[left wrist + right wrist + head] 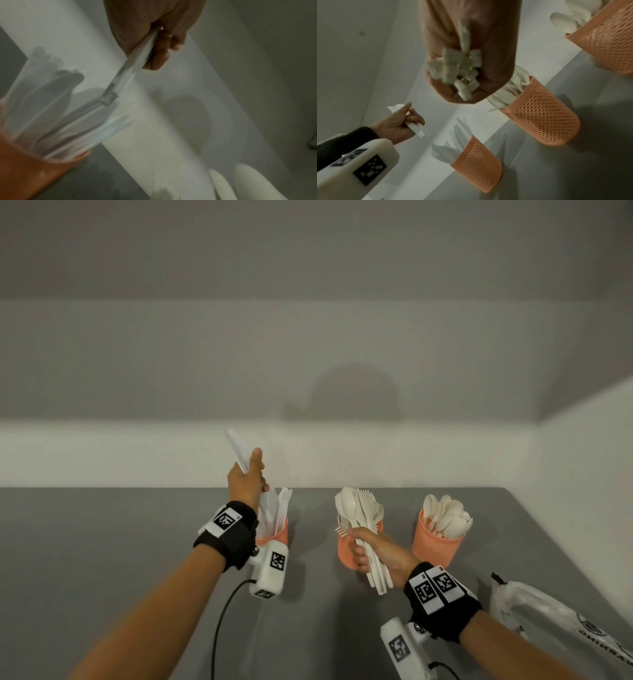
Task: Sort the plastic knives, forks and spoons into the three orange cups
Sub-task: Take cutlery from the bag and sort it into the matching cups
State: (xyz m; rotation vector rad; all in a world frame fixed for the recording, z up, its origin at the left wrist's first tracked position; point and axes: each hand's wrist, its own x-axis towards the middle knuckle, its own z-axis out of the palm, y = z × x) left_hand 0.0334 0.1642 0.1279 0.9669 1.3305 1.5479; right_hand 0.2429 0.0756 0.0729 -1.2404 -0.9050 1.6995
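Head view: at centre frame the left hand (247, 481) is gripping a white plastic knife (237, 447) by its handle, blade pointing up, just above the left orange cup (274, 537) already holding knives. Right of centre, the right hand (371, 553) is clenching a mixed bundle (359, 508) of forks and spoons in front of the middle cup (344, 553); the right cup (436, 542) is holding spoons, and a plastic bag (548, 607) is lying at lower right.

Left wrist view: blurred, it is showing fingers (159, 54) curling round the knife's shaft, knives crowding the cup at lower left.

Right wrist view: only here are the bundle's squared handle ends (460, 71) showing, and the cups' mesh walls.

The cutlery is likely handling light, stiff and slick; taking it by the handles looks safest.
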